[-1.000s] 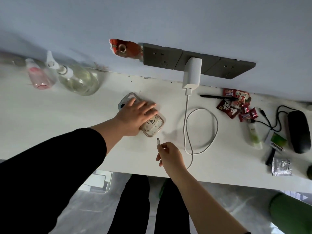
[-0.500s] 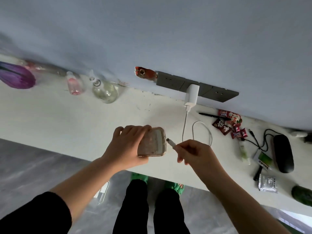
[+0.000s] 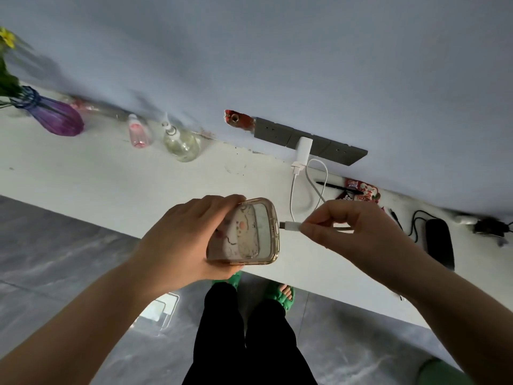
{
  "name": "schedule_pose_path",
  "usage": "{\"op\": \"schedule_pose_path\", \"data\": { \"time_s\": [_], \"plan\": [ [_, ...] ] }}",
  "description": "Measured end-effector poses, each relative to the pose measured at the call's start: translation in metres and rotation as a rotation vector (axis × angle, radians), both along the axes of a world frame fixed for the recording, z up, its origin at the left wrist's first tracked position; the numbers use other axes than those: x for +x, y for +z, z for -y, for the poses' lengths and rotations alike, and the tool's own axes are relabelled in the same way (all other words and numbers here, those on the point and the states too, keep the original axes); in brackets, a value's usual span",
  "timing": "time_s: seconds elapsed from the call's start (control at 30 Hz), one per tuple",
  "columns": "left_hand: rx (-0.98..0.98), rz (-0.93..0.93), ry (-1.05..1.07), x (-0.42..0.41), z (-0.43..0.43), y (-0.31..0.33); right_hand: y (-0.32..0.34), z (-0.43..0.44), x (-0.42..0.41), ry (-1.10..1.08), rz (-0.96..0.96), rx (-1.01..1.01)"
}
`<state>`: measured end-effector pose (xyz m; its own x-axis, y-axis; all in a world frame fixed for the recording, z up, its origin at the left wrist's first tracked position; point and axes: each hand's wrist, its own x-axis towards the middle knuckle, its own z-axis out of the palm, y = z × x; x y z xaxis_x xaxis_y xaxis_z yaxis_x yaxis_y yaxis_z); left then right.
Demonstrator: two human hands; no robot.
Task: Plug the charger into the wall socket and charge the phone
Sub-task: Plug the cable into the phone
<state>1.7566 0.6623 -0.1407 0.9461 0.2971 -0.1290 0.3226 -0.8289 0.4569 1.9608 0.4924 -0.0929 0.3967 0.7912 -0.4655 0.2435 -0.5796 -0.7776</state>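
Note:
My left hand grips a phone in a clear cartoon case, lifted above the front edge of the white counter, its back facing me. My right hand pinches the white cable connector, whose metal tip sits right at the phone's bottom edge. The white cable loops back to a white charger plugged into the grey wall socket strip.
Along the wall stand a purple vase, a small pink bottle and a clear spray bottle. At the right lie a black pen, red snack packets, a black case and black cords.
My left hand lifted the phone off the counter and turned it toward my right hand. My right hand brought the connector up to the phone's bottom edge. The view pulled back.

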Motion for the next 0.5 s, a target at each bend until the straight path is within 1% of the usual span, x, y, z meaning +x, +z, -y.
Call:
{"op": "schedule_pose_path", "data": {
  "time_s": [0.23, 0.37, 0.5],
  "plan": [
    [-0.008, -0.002, 0.053, 0.003, 0.013, -0.002, -0.005, 0.009, 0.0, -0.044, -0.055, 0.024],
    [0.002, -0.017, 0.034, 0.005, 0.016, -0.004, -0.007, 0.012, 0.001, -0.079, -0.037, 0.031],
    [-0.001, -0.027, 0.034, 0.006, 0.019, -0.006, -0.008, 0.014, 0.001, -0.069, -0.045, 0.029]
  ]
}}
